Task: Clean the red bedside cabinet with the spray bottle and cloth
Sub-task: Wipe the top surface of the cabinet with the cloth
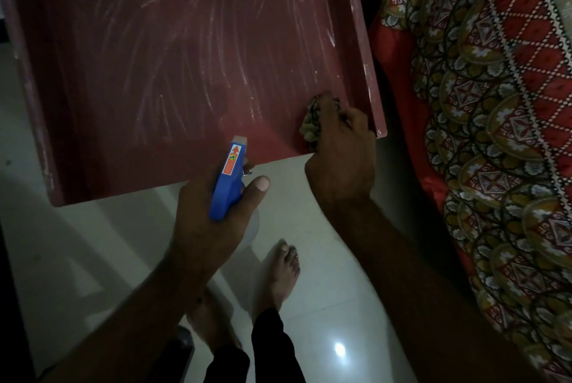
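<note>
The red bedside cabinet (173,66) fills the upper left, its top seen from above with pale streaks across it and raised edges at the sides. My left hand (213,221) grips a spray bottle (229,184) with a blue head, its nozzle pointing at the cabinet's front edge. My right hand (340,159) holds a bunched patterned cloth (312,122) against the top's near right corner, beside the raised right edge.
A bed with a red and gold patterned cover (495,141) runs down the right side, close to the cabinet. Pale glossy floor tiles (325,305) lie below, with my bare feet (284,271) standing just in front of the cabinet.
</note>
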`<state>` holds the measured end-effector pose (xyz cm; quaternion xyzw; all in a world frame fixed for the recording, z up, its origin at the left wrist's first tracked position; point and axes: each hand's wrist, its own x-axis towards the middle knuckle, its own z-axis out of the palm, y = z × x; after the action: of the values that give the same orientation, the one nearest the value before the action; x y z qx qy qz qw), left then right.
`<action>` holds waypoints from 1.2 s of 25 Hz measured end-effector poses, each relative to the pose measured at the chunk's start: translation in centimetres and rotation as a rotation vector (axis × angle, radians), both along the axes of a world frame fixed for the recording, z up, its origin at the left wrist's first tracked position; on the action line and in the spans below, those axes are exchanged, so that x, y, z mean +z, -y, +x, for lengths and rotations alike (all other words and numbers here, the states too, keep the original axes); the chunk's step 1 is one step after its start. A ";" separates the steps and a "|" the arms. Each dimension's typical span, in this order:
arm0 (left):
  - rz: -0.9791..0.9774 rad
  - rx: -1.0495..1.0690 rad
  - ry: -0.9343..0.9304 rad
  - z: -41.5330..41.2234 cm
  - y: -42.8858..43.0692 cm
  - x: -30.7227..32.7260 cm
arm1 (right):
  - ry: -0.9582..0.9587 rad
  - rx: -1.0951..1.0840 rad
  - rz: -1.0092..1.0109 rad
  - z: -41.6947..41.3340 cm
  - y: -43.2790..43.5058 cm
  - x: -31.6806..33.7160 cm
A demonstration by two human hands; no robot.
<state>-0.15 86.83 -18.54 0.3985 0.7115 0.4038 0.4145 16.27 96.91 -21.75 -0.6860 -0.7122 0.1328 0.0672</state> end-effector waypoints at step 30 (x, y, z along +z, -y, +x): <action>0.022 -0.003 0.061 -0.4 -0.3 0.1 | 0.047 -0.082 0.005 0.5 1.1 0.9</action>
<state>-0.59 87.12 -18.42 0.3916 0.6937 0.4227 0.4322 16.74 95.78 -20.88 -0.7174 -0.6852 0.1119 0.0576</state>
